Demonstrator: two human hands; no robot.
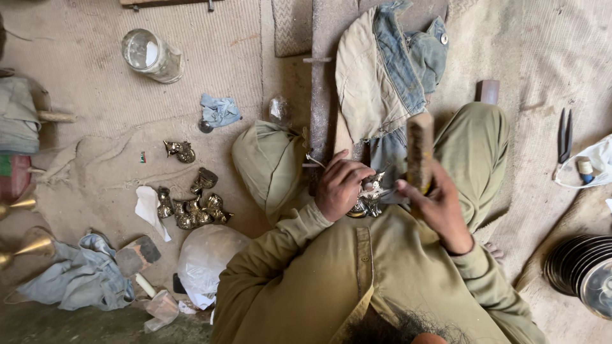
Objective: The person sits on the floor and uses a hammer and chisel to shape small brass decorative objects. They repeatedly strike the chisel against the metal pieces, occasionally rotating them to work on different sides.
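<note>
Over lap | left hand [338, 186] fingers curled on brass piece [368, 200] | right hand [437, 207] fingers clasp wooden mallet [419, 150]

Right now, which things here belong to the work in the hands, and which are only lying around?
In use:
left hand holding a small brass figurine
right hand gripping a wooden-handled tool
wooden beam beside them

Lying about:
pile of brass figurines
glass jar
pliers
stacked metal discs
blue rag
</note>
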